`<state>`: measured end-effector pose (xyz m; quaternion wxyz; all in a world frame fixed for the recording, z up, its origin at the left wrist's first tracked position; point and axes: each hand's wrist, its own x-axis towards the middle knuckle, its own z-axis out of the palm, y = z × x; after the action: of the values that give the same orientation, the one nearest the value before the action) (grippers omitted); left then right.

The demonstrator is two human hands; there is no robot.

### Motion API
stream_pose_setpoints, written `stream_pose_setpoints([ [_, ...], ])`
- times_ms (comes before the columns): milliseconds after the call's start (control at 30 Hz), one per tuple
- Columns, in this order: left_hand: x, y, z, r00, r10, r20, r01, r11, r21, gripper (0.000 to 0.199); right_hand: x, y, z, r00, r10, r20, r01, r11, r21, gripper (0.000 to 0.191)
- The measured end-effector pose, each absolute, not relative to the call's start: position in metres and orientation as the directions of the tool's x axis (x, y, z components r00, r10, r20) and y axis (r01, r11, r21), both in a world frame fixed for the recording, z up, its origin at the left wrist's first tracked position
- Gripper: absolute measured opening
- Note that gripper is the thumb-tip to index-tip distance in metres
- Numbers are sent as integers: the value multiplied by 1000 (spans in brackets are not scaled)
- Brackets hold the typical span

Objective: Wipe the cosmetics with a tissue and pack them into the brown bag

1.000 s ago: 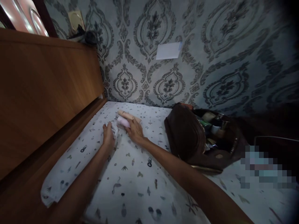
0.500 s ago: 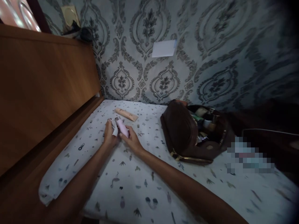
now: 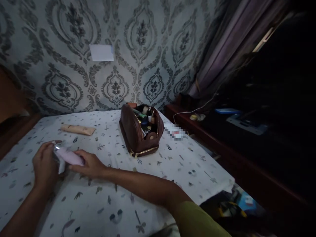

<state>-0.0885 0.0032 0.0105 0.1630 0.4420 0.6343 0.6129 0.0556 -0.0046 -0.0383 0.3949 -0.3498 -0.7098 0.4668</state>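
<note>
- Right hand gripping a pale pink bottle over a white patterned cloth, left of centre
- Left hand close beside the bottle's shiny end, fingers curled around a white tissue
- Beige tube lying just beyond both hands
- Open brown bag of small containers, standing farther right

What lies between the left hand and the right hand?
In the head view, a pink bottle, gripped by the right hand, spans the gap, its shiny end at the left hand, which holds a white tissue.
</note>
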Motion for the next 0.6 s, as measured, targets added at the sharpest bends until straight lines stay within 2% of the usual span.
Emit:
stream_pose_setpoints([
  [100, -86, 2, 13, -550, 772, 320, 383, -107, 917, 33, 57, -6, -35, -438, 866, 240, 166, 341, -925, 57],
  [300, -93, 4, 7, -432, 724, 537, 596, -218, 773, 29, 58, -8, -32, -426, 872, 242, 189, 347, -919, 58],
  [467, -104, 10, 1, -247, 629, 737, 791, -309, 528, 21, 58, -10, -31, -422, 886, 194, 262, 324, -909, 64],
  [600, -107, 9, 2, -82, 581, 810, 844, -392, 366, 21, 56, -9, -34, -416, 889, 191, 286, 327, -901, 64],
])
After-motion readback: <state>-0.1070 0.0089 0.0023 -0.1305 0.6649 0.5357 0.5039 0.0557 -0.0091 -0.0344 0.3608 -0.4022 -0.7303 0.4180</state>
